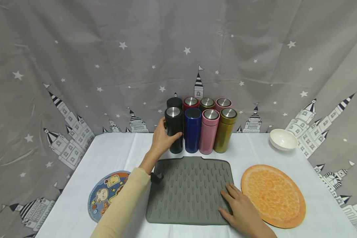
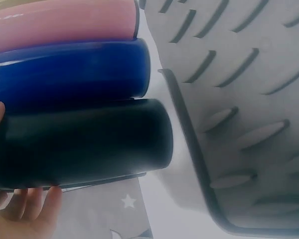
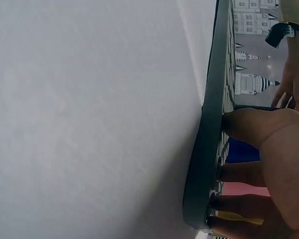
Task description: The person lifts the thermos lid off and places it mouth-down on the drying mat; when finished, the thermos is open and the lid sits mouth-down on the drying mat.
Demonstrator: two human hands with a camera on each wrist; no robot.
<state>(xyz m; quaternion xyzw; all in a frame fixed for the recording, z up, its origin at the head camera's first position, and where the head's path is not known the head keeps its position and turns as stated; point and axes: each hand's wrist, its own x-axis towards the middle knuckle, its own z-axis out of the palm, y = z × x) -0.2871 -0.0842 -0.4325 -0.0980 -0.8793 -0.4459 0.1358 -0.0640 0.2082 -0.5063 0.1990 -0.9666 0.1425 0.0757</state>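
Note:
With fingers behind it and the thumb across its front, my left hand grips a black thermos bottle with a steel-topped lid, at the front left of a group of bottles. The left wrist view has this black bottle beside the blue one. The blue thermos stands immediately to its right. My right hand rests with spread fingers on the right edge of a grey ridged mat. In the right wrist view those fingertips press on the mat's top.
Pink and gold bottles continue the front row; several more, including a red one, stand behind. A round cartoon mat lies left. To the right are an orange-brown round mat and a white bowl. A patterned grey curtain hangs behind.

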